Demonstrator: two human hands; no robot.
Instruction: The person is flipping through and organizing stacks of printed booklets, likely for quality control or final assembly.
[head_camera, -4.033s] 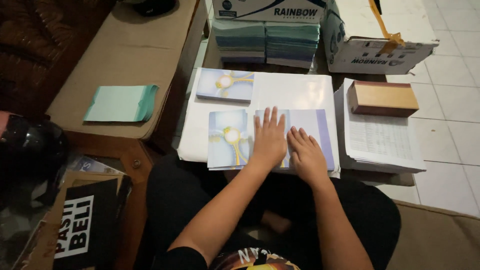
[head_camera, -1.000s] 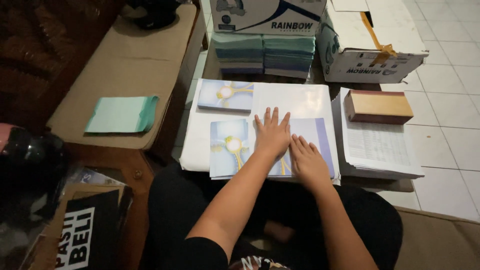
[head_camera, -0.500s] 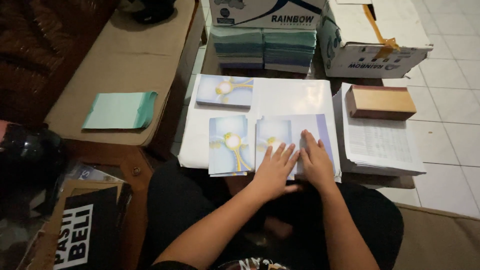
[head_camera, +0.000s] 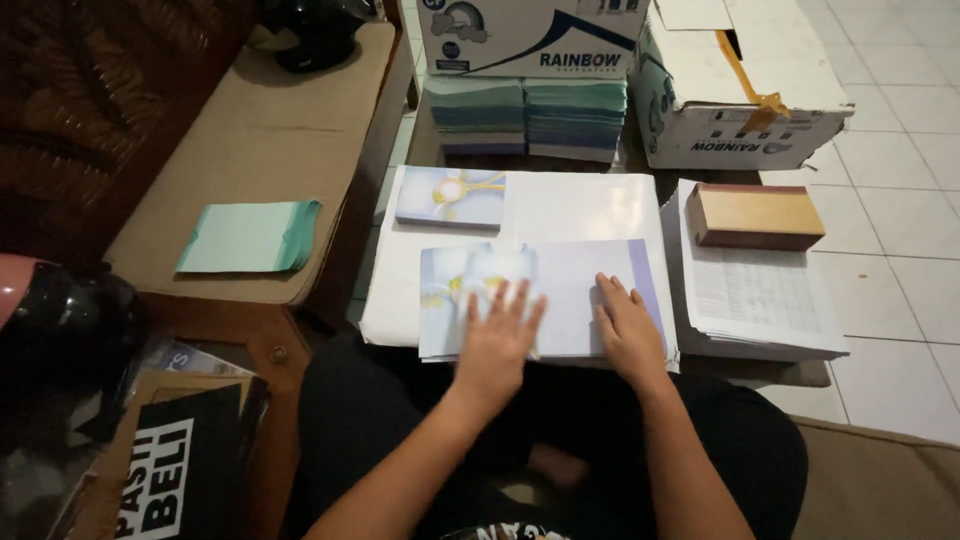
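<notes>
At lower centre of the head view, the left hand lay flat, fingers spread and blurred, on a pale blue printed sheet; its grip was open, palm down, closed round nothing. The right hand rested flat just beside it on the same sheet's right half, likewise open and holding nothing. The sheet lay on a white stack of paper at the near edge of the low desk, right in front of the person's lap.

Handling judgement: a thin sheet of this kind probably wants one palm pinning it while the other smooths or slides, with edges squared to the stack beneath; uneven pressure could crease or skew it.

Upper centre: a second blue printed sheet lay apart from the first, on the same white stack.

Centre right: a brown wooden block sat on a pile of printed forms.

Containers, top of frame:
- White cardboard box, closed; contents not visible.
- Second white cardboard box, flaps down with yellow tape; contents not visible.
- Before the first box, two stacks of teal paper, unboxed.

Left of frame: a teal envelope on a tan bench; a dark helmet at lower left.
</notes>
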